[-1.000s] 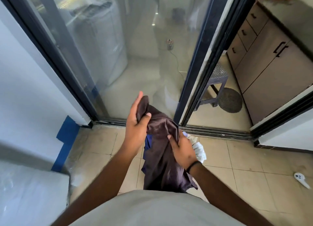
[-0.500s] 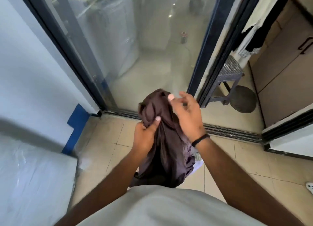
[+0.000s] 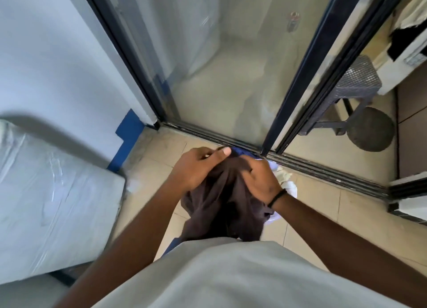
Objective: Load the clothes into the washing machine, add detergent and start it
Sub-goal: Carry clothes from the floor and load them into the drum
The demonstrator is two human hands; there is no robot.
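Left hand point(image 3: 196, 167): fingers curled, gripping the dark brown cloth garment point(image 3: 224, 206) at its top.
Right hand point(image 3: 260, 180): clutching the same garment's upper right.
Garment: hangs below both hands.
White clothes point(image 3: 286, 180): just right of the right hand.

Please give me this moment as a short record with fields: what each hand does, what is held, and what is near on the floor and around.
left hand: left hand grips the top of the brown garment
right hand: right hand grips the same garment, a black band on its wrist
garment state: bunched, hanging down in front of the body
under the garment: blue and white clothes, partly hidden
ahead: glass sliding door
right side: dark stool
left side: plastic-wrapped white appliance
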